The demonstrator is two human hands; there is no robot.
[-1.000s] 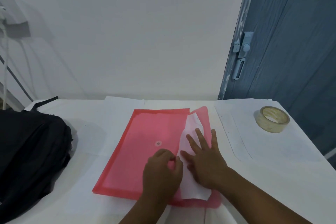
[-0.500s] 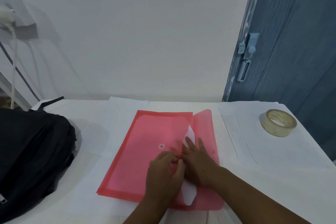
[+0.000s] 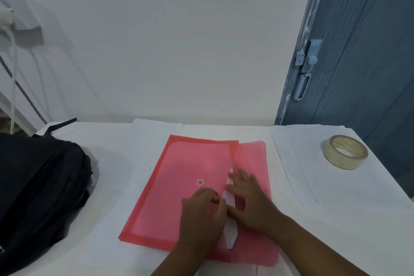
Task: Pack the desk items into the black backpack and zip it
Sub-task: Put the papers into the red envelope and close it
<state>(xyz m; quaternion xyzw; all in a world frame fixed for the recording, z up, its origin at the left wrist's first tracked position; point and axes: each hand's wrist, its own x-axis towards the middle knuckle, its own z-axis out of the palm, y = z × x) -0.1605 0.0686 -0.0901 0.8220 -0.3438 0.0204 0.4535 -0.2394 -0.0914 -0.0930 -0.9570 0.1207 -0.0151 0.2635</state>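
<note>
Currently, as I see it from my remote station:
Worktop: white, paper-covered, set against a white wall.
Room: blue door at right rear.
Black backpack: lying at the worktop's left edge.
Red folder: flat at centre, flap open to the right.
White paper: partly tucked in the folder mouth.
Tape roll: far right, well apart.
Left hand: fingers curled, pinching the folder's opening edge.
Right hand: fingers straight, spread, pressing the paper.

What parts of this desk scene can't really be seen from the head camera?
- Black backpack: cut off by the left edge; no opening visible.
- White paper: mostly hidden inside the red folder and under both hands.
- Left hand: its fingertips curl out of sight at the folder's edge.
- Tape roll: any label too small.
</note>
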